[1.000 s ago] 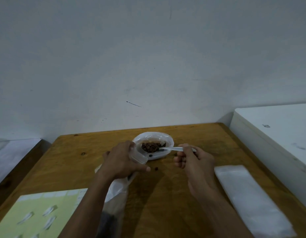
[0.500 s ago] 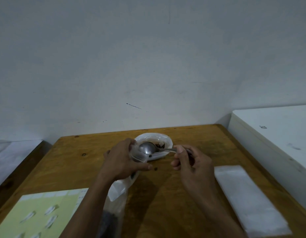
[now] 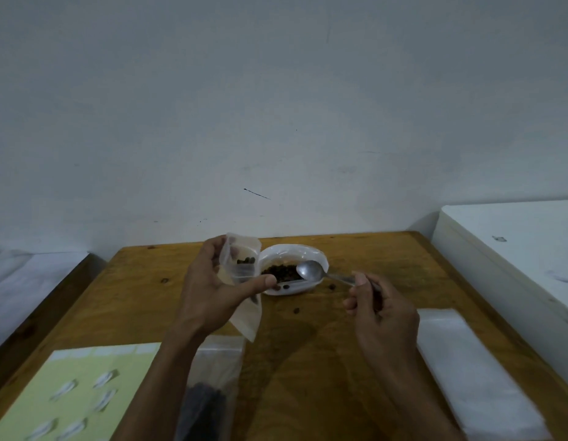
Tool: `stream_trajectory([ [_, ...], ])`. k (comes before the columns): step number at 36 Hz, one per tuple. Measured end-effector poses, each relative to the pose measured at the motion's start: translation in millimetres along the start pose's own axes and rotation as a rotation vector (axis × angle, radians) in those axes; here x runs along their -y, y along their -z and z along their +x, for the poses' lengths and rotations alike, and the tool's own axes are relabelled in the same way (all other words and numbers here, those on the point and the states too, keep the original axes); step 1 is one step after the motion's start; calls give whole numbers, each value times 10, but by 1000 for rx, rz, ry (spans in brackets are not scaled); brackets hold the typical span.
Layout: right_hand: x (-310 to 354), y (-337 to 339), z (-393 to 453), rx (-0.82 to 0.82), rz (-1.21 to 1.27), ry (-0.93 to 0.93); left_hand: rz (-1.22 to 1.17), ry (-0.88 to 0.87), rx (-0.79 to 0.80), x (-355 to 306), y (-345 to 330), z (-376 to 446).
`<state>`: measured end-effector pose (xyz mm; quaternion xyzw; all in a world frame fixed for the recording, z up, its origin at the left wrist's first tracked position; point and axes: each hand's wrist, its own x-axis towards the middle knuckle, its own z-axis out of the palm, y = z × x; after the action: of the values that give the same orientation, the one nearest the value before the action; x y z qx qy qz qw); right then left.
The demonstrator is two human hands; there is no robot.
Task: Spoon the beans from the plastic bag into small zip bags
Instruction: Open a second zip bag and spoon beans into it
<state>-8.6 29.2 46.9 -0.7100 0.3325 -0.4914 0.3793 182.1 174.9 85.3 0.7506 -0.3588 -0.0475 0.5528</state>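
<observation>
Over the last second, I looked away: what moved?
The left hand lifted the small clear zip bag upright, a few beans inside. The right hand drew the metal spoon, now empty, back over the white plastic bag of beans. That bag and both grips stayed.

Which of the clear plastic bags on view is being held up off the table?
The small clear zip bag gripped by the left hand, a few beans inside; the others lie on the wooden table.

The left hand (image 3: 212, 291) covers part of the small zip bag (image 3: 241, 265); the frame's bottom edge cuts off the filled zip bag (image 3: 209, 393) and yellow sheet (image 3: 72, 393)
</observation>
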Motion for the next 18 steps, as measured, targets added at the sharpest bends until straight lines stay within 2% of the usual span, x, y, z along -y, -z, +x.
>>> stream_trajectory([
  [12,-84,-529,193,230,-213,-233,-90,-78,-35,19,54,-81],
  [15,-72,-519,173,277,-344,-303,-83,-88,-38,48,78,-97],
  [18,14,-435,99,201,-481,-158,-77,-111,-56,68,77,-109],
])
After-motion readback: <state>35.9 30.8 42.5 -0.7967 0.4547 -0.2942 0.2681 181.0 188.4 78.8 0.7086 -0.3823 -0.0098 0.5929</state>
